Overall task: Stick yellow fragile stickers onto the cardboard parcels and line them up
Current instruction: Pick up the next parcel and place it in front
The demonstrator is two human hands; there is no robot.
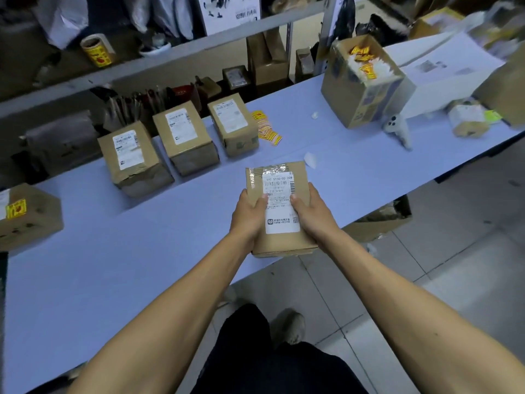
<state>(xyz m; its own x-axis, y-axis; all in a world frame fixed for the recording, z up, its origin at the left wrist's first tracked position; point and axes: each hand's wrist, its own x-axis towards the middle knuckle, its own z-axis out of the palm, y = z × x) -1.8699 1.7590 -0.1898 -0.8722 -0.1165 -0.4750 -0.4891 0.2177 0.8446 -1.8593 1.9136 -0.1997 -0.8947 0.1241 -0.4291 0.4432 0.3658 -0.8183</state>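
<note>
Holding one parcel [279, 207] clamped between left hand [250, 213] and right hand [311, 214] above the surface's [142, 265] near edge. No sticker yet; set down flat, press sticker beside label.

bare table [85, 280] front-left – three parcels [181, 137] block far edge, sticker strip [267, 129] beside them.

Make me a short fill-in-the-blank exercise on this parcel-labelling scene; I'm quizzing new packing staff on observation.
1. The held parcel is gripped by ____ hands, the left hand and the right hand.
2. Behind it, ____ parcels with white labels stand in a row.
3. The parcel at the far left bears a ____ sticker.
4. The loose sticker strip lies on the ____.

Missing words: both; three; yellow; table
</note>
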